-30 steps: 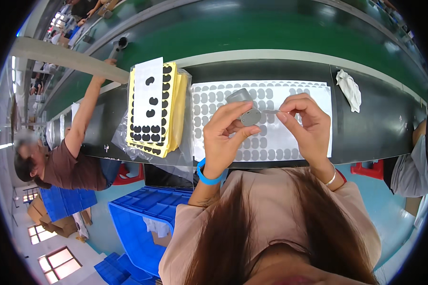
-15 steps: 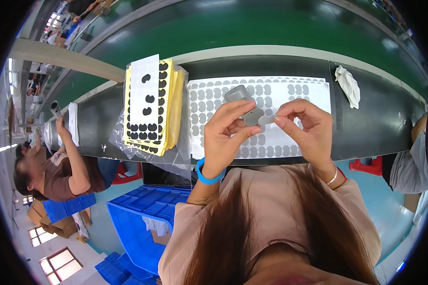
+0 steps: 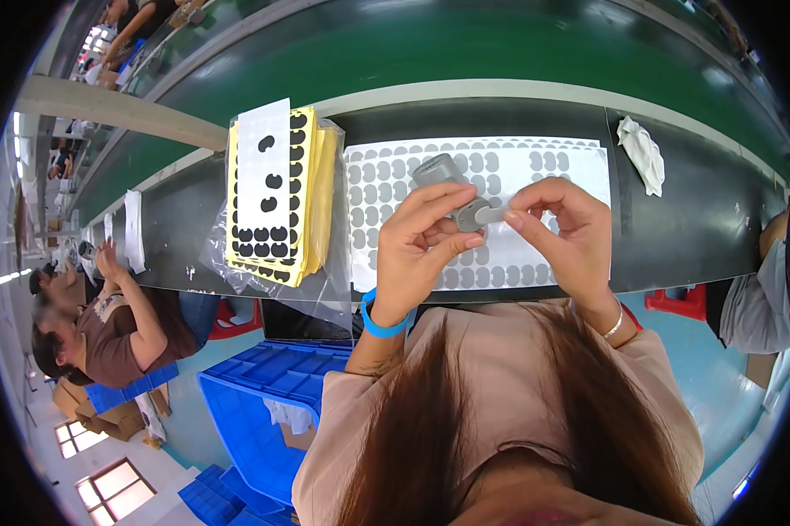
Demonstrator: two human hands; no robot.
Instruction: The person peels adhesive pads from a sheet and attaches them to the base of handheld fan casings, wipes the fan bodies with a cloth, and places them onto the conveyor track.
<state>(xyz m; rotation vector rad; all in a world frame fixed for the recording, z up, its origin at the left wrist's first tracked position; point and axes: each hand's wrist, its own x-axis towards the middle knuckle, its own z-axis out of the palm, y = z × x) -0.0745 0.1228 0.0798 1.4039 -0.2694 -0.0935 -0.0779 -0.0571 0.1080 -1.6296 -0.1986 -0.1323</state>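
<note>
Over a white sheet of grey bean-shaped stickers [image 3: 592,223], my left hand [image 3: 417,245] grips a grey plastic part [image 3: 437,171]. Its thick rounded body points away from me, and a smaller rounded end shows between thumb and fingers; the middle is hidden. Thumb and forefinger of my right hand [image 3: 570,237] pinch a small pale grey sticker [image 3: 493,215] by its edge. That sticker overlaps the part's rounded end; whether it is stuck down I cannot tell.
Left of the sheet lies a stack of yellow-edged sheets with black stickers [image 3: 303,193] in a clear bag. A white cloth [image 3: 642,158] lies at right. Blue crates [image 3: 263,377] stand below the table. A co-worker [image 3: 123,333] sits at left, near a green conveyor [image 3: 395,66].
The sticker in my right fingers has shifted slightly left, further over the part's end. My left hand has hardly moved. The co-worker at left has lowered a hand.
</note>
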